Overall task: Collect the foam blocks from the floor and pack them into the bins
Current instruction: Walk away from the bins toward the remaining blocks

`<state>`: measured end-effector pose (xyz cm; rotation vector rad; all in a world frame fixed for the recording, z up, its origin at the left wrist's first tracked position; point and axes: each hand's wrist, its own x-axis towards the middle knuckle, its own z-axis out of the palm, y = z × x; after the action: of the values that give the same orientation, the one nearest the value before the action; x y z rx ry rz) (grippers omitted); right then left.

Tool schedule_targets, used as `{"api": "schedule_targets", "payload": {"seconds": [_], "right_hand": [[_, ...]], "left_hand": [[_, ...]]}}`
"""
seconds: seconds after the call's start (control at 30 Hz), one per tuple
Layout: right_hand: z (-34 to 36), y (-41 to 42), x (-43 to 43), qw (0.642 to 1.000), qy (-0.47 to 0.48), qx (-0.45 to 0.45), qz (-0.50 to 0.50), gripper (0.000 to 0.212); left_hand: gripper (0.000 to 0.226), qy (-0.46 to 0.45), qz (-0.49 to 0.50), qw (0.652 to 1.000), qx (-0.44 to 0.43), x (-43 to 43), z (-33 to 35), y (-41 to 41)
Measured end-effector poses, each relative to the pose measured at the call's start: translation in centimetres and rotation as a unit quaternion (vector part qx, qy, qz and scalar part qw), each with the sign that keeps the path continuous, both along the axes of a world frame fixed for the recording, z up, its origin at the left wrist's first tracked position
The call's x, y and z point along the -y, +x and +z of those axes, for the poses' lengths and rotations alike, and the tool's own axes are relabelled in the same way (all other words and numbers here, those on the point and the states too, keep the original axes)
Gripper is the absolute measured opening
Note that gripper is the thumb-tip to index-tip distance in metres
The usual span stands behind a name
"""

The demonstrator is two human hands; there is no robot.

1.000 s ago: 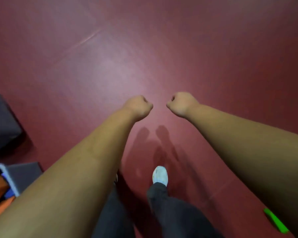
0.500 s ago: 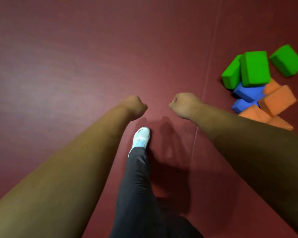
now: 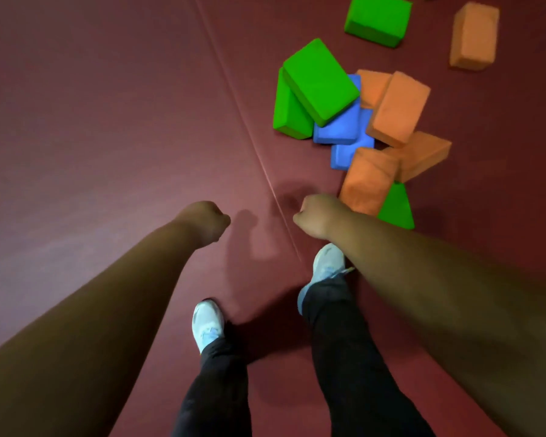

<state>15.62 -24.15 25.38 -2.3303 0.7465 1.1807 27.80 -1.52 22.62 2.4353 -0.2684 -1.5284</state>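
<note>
Walked up: blocks (image 3: 320, 80) now just beside right hand (image 3: 316, 216); it and left hand (image 3: 207, 220) clenched, empty. Grab next.

Indoor play room or soft gym, going by the floor and the toys. The floor (image 3: 108, 121) under me is dark red padded matting laid in sheets, with a straight seam (image 3: 243, 121) between two of them. Big foam blocks (image 3: 320, 80) in bright green, blue and orange lie heaped and scattered on it. I'm standing on it in white sneakers (image 3: 207, 323).
</note>
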Motion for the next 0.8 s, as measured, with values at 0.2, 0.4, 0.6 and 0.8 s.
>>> {"api": "schedule_targets", "payload": {"seconds": [0.2, 0.4, 0.6, 0.8], "right_hand": [[-4.1, -1.1, 12.4, 0.999, -0.006, -0.007, -0.042, 0.042], [-5.9, -1.5, 22.5, 0.997, -0.047, 0.019, -0.051, 0.051], [-9.0, 1.6, 28.4, 0.995, -0.022, 0.052, -0.078, 0.02], [-14.9, 9.0, 31.9, 0.996, -0.023, 0.047, -0.078, 0.039]], "left_hand": [[0.02, 0.002, 0.011, 1.0, -0.022, 14.0, -2.1, 0.3], [0.025, -0.026, 0.011, 0.999, -0.024, 26.0, -3.3, 1.6], [0.023, -0.019, 0.021, 1.0, -0.006, 31.6, -7.1, 6.5], [0.024, 0.038, 0.051, 0.997, -0.051, 31.6, -15.6, 14.1]]}}
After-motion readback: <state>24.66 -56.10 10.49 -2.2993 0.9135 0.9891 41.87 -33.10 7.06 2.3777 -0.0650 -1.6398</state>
